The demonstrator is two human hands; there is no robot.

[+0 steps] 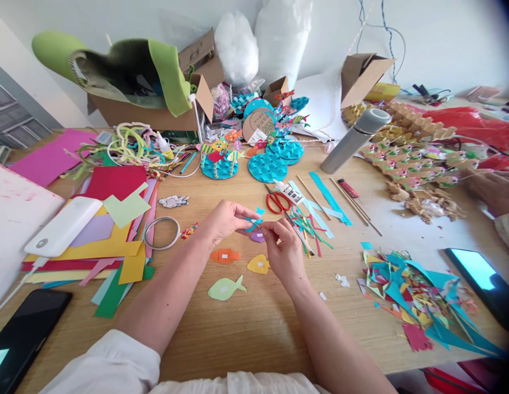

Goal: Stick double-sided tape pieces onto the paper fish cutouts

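My left hand [229,223] pinches a small blue paper fish [260,211] between thumb and fingers above the middle of the table. Against the same fish's edge, the closed fingertips of my right hand [282,246] press together; anything tiny between them is hidden. Beneath my hands lie a purple paper piece [258,237], an orange paper fish [225,256], a yellow paper fish [258,264] and a light green paper fish [226,288], each bearing a small whitish square. A roll of tape [162,233] rests left of my left hand.
Red-handled scissors [278,201], a glue bottle [289,191] and thin paper strips [307,227] lie beyond my right hand. Coloured paper sheets [115,186] are stacked left. Paper scraps [410,295] and a phone [484,284] sit right, near another person's hand [492,191]. A grey flask [355,141] stands behind.
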